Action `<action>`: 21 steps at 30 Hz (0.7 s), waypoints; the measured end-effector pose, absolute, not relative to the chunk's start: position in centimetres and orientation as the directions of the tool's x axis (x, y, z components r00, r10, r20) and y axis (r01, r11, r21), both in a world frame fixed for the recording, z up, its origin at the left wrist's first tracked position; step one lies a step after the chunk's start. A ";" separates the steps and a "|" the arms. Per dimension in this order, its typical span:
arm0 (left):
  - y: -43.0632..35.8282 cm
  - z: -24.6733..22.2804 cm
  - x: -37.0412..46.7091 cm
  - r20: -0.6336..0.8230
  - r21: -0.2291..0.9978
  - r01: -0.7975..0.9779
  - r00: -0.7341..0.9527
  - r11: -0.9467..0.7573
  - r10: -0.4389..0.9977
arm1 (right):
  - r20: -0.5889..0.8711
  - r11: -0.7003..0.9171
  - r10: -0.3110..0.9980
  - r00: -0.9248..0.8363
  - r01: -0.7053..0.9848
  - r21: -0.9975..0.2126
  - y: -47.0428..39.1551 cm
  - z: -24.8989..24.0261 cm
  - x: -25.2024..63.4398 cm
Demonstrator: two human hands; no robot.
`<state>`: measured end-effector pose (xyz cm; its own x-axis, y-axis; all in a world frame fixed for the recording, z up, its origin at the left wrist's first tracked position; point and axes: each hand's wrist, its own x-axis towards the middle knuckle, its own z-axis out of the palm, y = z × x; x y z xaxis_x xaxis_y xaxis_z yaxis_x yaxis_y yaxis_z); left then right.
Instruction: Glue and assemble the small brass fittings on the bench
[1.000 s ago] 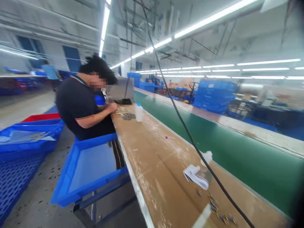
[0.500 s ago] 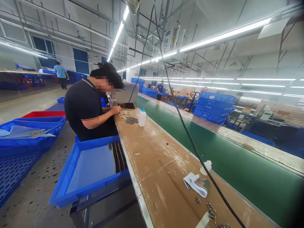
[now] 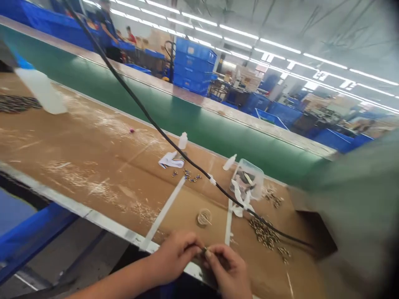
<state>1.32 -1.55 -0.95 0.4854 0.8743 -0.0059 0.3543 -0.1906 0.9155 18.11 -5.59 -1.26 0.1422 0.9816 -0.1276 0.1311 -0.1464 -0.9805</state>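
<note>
Near the table's front edge, my left hand [image 3: 176,255] and my right hand [image 3: 229,268] meet with their fingertips closed in a pinch. Between them is a small dark metal-looking piece [image 3: 204,250], mostly covered by the fingers, so its exact kind cannot be made out. Just beyond the hands, a small round clear dish [image 3: 204,217] holds a thin stick. Right of the hands lies a pile of small brass-coloured and dark metal pieces [image 3: 264,233], with a smaller cluster [image 3: 283,254] below it.
A black cable [image 3: 141,106] hangs across the view above the brown table [image 3: 109,166]. Toward the back are a clear plastic box [image 3: 260,174], small white bottles [image 3: 183,141], a white strip [image 3: 171,160] and loose pieces [image 3: 187,174]. A large blurred bottle [image 3: 43,89] stands left.
My view has swung right and down, away from the seated co-worker and toward the near part of the table. Both my hands are now in view, pinching a small piece.
</note>
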 end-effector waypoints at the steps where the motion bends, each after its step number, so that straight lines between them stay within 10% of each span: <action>1: -1.4 -0.7 1.2 -0.003 0.918 0.345 0.497 -0.194 0.868 | -0.134 -0.144 0.986 0.097 0.105 -0.984 -5.4 -1.5 18.2; 21: -0.6 -1.0 1.3 -0.016 0.929 0.318 0.544 -0.188 0.839 | -0.195 -0.195 0.981 0.020 -0.017 -0.981 -5.0 -1.6 18.6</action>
<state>1.27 -0.63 -1.03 0.5436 0.8392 -0.0163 0.3178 -0.1878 0.9294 18.64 -5.04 -1.61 0.0198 0.9806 -0.1952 -0.0173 -0.1949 -0.9807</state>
